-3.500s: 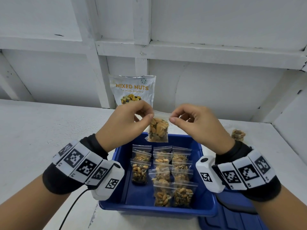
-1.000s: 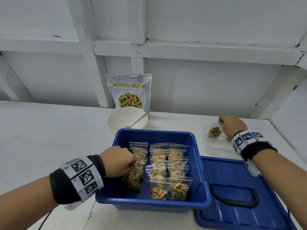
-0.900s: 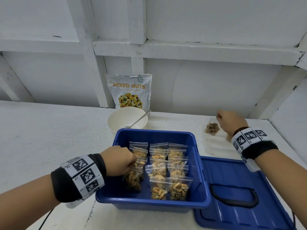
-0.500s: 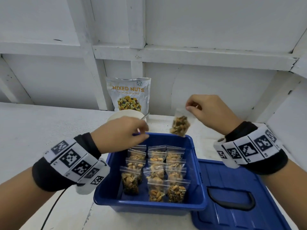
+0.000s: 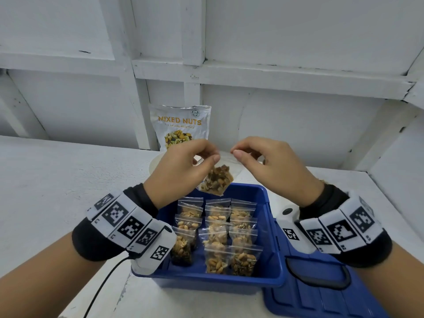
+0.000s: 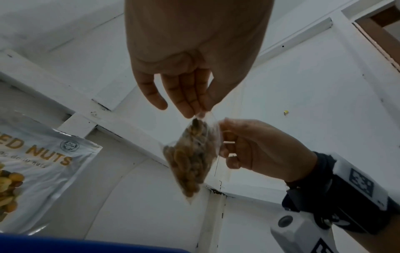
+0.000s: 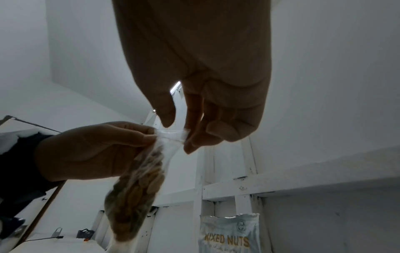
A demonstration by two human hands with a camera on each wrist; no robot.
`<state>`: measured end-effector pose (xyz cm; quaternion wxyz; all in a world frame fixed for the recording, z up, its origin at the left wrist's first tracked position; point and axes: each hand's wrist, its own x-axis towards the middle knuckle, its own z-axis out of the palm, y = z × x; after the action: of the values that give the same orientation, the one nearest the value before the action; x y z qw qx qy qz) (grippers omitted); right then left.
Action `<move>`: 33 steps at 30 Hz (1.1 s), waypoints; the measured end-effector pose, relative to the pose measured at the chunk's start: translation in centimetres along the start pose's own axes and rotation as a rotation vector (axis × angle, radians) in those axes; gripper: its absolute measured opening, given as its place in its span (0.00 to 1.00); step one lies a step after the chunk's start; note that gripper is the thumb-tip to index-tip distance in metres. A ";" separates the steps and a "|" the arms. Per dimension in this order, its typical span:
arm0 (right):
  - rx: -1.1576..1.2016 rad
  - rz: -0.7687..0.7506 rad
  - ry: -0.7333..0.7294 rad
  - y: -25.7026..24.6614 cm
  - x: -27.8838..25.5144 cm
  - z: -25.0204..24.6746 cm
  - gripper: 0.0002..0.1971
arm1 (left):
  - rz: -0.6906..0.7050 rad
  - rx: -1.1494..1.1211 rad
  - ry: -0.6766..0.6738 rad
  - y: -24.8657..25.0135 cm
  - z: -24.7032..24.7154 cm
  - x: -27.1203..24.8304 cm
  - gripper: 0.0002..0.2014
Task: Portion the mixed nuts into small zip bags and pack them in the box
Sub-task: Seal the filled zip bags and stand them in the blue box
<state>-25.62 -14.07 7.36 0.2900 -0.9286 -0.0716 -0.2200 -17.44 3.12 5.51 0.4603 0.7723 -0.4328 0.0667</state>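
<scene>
White surface: filled zip bags are stood in a blue box; above, a nut-filled bag is pinched by both hands' fingers.

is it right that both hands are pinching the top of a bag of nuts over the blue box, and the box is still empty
Not quite. Both the left hand and the right hand do pinch the top of the bag of nuts above the blue box, but the box is not empty: the head view shows rows of filled bags already standing in it.
</scene>
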 end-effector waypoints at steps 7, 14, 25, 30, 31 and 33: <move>0.086 0.130 -0.010 0.6 -0.8 -0.3 0.04 | -0.033 -0.083 0.052 0.1 -0.5 -0.1 0.06; 0.084 0.048 0.024 -0.1 -1.2 -0.2 0.06 | -0.075 -0.151 -0.005 0.5 -0.5 -0.2 0.02; 0.177 -0.024 0.072 -0.3 -1.3 0.4 0.00 | 0.025 -0.025 0.045 0.4 -0.5 -0.3 0.05; 0.182 -0.067 0.110 -0.6 -1.3 0.5 0.02 | 0.049 -0.045 -0.010 0.5 -0.6 -0.3 0.13; 0.184 -0.072 0.110 -0.6 -1.4 0.5 0.02 | 0.059 -0.045 -0.027 0.5 -0.6 -0.3 0.14; 0.180 -0.076 0.105 -0.6 -1.4 0.6 0.03 | 0.090 -0.029 -0.039 0.4 -0.6 -0.3 0.13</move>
<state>-26.82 -13.25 6.63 0.3671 -0.8826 -0.1110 -0.2721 -17.78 3.69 5.96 0.4593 0.7463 -0.4771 0.0661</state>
